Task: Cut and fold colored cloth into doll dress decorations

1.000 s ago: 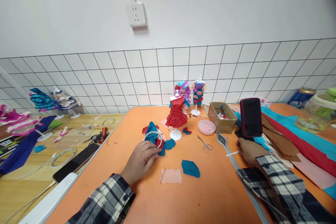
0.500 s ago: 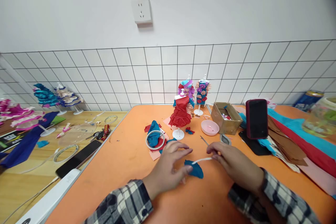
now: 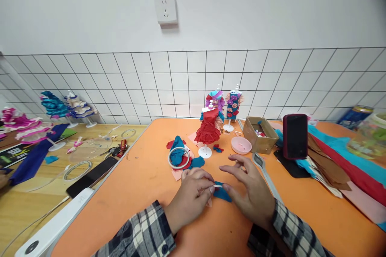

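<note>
White strip (image 3: pixel 217 186), seen from the head camera, sits low and just right of centre, between two bare hands and over a blue scrap (image 3: pixel 222 194); whether it touches the scrap, I cannot tell. With the strip as the clock's middle, the left hand (image 3: pixel 194 194) comes from about 8 o'clock, its thumb and forefinger pinched together on the strip's near end. The right hand (image 3: pixel 251 188) comes from about 4 o'clock, thumb tip at the strip's other end, forefinger raised and spread well away from the thumb. A corner of a pink scrap (image 3: pixel 210 202) peeks out beside the left hand.

At 10 o'clock, a white ring (image 3: pixel 169 160) lies on a small heap of blue and red scraps (image 3: pixel 177 146). Near 12 o'clock, a ruffled red dress (image 3: pixel 208 126) stands upright on a miniature mannequin (its round white base shows below), with two more dressed forms (image 3: pixel 233 104) behind. At 1 o'clock are a shallow pink dish (image 3: pixel 241 145) and, just beyond it, a brown box (image 3: pixel 265 144). At 2 o'clock a dark phone (image 3: pixel 295 136) stands upright. Long coloured strips (image 3: pixel 346 170) fan out around 3 o'clock. All rest on an orange tabletop (image 3: pixel 129 184).
</note>
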Demonstrator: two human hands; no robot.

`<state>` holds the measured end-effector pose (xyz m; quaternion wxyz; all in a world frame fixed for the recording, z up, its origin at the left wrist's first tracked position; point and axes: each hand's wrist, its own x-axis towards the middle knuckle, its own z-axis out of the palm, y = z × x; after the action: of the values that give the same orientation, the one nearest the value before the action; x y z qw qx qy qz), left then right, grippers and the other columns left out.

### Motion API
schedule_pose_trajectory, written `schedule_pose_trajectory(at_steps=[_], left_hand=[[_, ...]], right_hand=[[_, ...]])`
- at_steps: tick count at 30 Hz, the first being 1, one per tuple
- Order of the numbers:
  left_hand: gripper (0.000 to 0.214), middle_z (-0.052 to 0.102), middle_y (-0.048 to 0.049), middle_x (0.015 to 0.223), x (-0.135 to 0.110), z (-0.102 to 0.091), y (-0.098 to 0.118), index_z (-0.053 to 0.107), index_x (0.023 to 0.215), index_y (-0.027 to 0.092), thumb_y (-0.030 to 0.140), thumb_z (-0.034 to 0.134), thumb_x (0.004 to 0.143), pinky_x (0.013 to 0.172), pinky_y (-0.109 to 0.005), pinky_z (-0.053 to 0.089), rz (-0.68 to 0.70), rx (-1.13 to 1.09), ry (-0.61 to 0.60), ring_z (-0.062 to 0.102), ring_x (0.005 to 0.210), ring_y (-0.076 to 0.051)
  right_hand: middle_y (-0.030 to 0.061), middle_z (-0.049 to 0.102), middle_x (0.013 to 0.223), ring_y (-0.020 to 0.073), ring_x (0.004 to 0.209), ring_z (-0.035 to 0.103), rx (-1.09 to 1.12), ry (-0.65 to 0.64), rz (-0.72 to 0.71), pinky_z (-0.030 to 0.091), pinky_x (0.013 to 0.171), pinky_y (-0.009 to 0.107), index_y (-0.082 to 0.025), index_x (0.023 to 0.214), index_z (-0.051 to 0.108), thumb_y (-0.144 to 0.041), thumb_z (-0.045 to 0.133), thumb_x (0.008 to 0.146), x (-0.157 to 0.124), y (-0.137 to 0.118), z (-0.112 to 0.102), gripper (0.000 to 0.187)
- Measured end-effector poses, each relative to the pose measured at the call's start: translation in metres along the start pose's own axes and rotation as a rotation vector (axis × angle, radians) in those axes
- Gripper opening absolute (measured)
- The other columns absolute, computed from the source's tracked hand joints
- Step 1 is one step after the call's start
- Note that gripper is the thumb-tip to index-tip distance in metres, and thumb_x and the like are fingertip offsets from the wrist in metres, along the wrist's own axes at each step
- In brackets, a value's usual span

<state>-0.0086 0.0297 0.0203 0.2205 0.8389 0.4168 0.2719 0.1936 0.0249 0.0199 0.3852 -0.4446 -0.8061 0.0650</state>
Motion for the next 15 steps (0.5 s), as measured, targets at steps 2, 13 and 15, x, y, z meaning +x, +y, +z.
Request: schedule_pose_trajectory(at_steps=[2, 13, 15], left_hand=[[0.027, 0.065, -0.0022, 0.096, -0.001, -0.001, 0.000, 0.071, 0.074, 0.023, 0.023, 0.050, 0.091, 0.085, -0.040, 0.032, 0.020, 0.030, 0.014, 0.053, 0.096, -0.021], [0.030, 0.066, -0.0047, 0.077, -0.003, 0.006, -0.004, 0.067, 0.062, 0.019, 0.029, 0.051, 0.086, 0.085, -0.040, 0.038, -0.011, -0.369, 0.003, 0.057, 0.087, -0.023], [0.031, 0.065, -0.0056, 0.075, -0.001, 0.009, -0.014, 0.067, 0.065, 0.016, 0.035, 0.052, 0.086, 0.079, -0.035, 0.044, -0.120, -0.656, 0.018, 0.060, 0.078, -0.020]], right_hand=[[0.0112, 0.052, 0.127, 0.0292, 0.109, 0.051, -0.057, -0.004, -0.086, 0.043, 0.090, 0.048, -0.027, 0.110, 0.064, -0.030, 0.064, 0.080, -0.002, -0.001, 0.006, 0.031], [0.0070, 0.065, 0.106, 0.0213, 0.096, 0.059, -0.031, 0.030, -0.263, 0.046, 0.082, 0.039, -0.025, 0.083, 0.068, -0.012, 0.052, 0.084, -0.011, -0.019, 0.015, 0.021], [0.0061, 0.067, 0.096, 0.0187, 0.087, 0.061, -0.002, 0.073, -0.331, 0.047, 0.079, 0.036, -0.026, 0.087, 0.068, -0.010, 0.049, 0.085, -0.011, -0.026, 0.010, 0.025]])
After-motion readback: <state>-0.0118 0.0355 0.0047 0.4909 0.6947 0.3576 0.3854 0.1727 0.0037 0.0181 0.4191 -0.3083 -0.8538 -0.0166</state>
